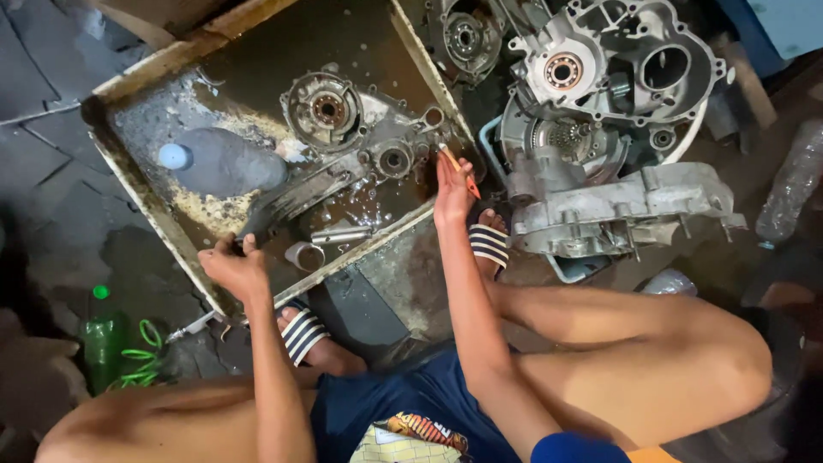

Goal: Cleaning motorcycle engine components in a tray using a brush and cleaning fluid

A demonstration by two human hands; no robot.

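Two hands were at work in the shallow metal tray, where a dirty engine crankcase half lay wet among dark liquid. Your left hand was clenched around the near, narrow end of that crankcase half at the tray's front edge. Your right hand rested at the tray's right edge just beside the casing's round bearing seat, and it was grasping a thin orange-handled tool that pointed up and away from you; its tip was too small to make out.

Inside the tray, a grey plastic bottle with a pale blue cap lay on its side to the left of the casing, and a short metal tube and a small cup-like part sat near your left hand.

Beyond the tray on the right, several cleaner aluminium engine cases were stacked in a white basin, with one long case lying across the front. Your feet in striped sandals stood between tray and basin. A green bottle stood on the ground at your far left.
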